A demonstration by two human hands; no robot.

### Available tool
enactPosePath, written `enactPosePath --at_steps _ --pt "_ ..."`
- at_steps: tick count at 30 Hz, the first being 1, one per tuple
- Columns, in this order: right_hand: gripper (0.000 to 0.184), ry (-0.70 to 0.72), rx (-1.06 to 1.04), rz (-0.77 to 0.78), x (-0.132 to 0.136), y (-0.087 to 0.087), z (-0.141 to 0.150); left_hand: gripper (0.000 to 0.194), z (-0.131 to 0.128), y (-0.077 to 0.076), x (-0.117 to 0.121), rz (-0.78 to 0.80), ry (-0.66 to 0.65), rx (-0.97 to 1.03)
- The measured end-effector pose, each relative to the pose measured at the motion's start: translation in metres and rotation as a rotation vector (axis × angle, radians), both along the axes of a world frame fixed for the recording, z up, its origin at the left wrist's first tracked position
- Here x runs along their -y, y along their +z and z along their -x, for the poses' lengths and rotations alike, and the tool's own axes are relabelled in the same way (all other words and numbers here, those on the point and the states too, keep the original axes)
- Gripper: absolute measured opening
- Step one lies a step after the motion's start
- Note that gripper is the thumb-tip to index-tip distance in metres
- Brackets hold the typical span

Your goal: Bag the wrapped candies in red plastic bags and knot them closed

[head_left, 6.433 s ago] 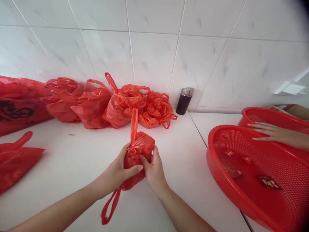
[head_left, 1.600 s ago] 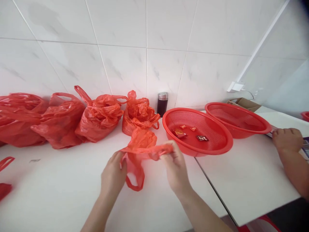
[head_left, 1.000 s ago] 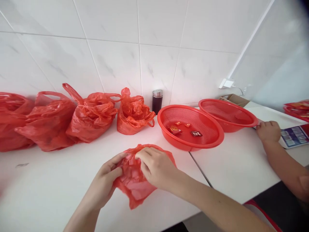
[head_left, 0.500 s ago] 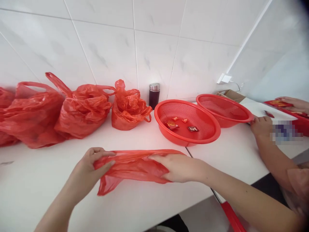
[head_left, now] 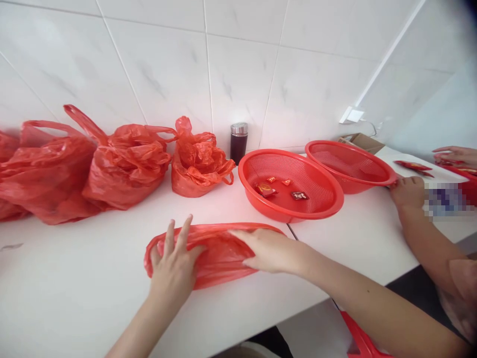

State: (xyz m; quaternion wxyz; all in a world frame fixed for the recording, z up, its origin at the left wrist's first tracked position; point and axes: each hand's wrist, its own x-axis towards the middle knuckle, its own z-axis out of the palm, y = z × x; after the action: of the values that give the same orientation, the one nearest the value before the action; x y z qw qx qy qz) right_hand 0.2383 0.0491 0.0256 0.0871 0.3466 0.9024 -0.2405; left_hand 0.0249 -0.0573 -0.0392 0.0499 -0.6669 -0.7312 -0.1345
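Observation:
A red plastic bag [head_left: 227, 253] lies on the white table in front of me, its mouth spread into a long oval. My left hand [head_left: 175, 263] is at the bag's left end, fingers spread and touching the plastic. My right hand [head_left: 270, 250] reaches into the bag's right end, index finger stretched out and thumb apart from it; the other fingers are mostly hidden. Just beyond the bag stands a red mesh basket [head_left: 257, 209] holding several small wrapped snacks, among them a red and gold packet [head_left: 266, 189] and a dark packet [head_left: 299, 196].
Several filled red bags [head_left: 128, 166] stand along the tiled wall on the left. A dark bottle [head_left: 238, 145] with a silver lid is behind the basket. To the right are a second red basket [head_left: 354, 186], a cardboard box [head_left: 363, 142] and a co-worker's arm [head_left: 421, 233].
My left hand has moved right and its fingers have spread. The bag's mouth has opened wider. My right hand stays nearly in place. More red packets lie on the table at the far right.

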Motion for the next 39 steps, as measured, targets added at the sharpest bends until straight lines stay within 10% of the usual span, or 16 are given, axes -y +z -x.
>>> enactPosePath --at_steps 8,14,19,25,31,39 --pt "0.059 0.002 -0.025 0.167 -0.040 -0.009 -0.021 0.045 0.056 0.025 0.018 0.091 -0.012 0.404" --pt "0.096 0.053 0.069 -0.023 -0.020 0.003 -0.021 0.060 0.032 0.033 0.007 0.112 0.146 1.242" --pt "0.044 0.187 -0.164 -0.374 0.003 0.014 -0.006 0.053 0.012 0.038 0.001 0.123 0.219 1.875" --pt "0.047 0.252 -0.223 -0.259 -0.006 -0.010 0.004 0.059 0.013 0.034 0.005 0.205 0.203 1.989" --pt "0.095 0.228 0.120 0.131 -0.007 -0.026 -0.007 0.071 0.034 0.028 -0.002 -0.202 0.424 2.053" --pt "0.040 0.249 -0.402 0.267 -0.021 0.036 -0.021 0.063 0.040 0.027 0.000 -0.061 0.449 2.175"
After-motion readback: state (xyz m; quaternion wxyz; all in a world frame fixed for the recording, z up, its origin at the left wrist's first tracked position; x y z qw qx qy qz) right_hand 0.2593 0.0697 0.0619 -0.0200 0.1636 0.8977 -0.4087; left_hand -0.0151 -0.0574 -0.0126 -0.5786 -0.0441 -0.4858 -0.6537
